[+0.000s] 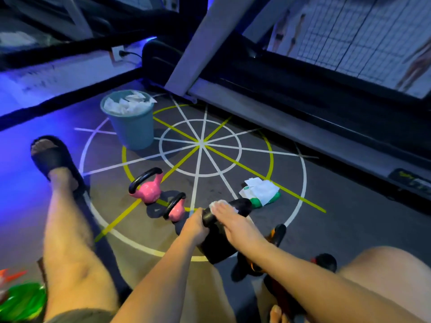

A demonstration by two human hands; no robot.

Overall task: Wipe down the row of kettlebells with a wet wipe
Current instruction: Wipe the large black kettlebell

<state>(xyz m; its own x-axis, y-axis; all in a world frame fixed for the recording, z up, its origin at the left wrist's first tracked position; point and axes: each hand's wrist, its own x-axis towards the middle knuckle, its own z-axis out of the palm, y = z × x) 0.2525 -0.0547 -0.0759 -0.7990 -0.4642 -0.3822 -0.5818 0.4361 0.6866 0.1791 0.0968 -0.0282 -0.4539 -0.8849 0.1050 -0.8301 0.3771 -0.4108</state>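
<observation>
You have the black kettlebell (217, 245) tilted on the floor (314, 217) inside the painted circle, near two pink kettlebells (149, 190). It looks heavy and rigid, so keep steadying it by the handle, where your left hand (196, 226) has its fingers wrapped. Your right hand (233, 220) presses the soft, limp wet wipe (218, 203) flat on the handle, fingers spread.

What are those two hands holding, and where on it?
The left hand grips one end of the black kettlebell's handle. The right hand presses a white wet wipe flat on top of that handle.
</observation>
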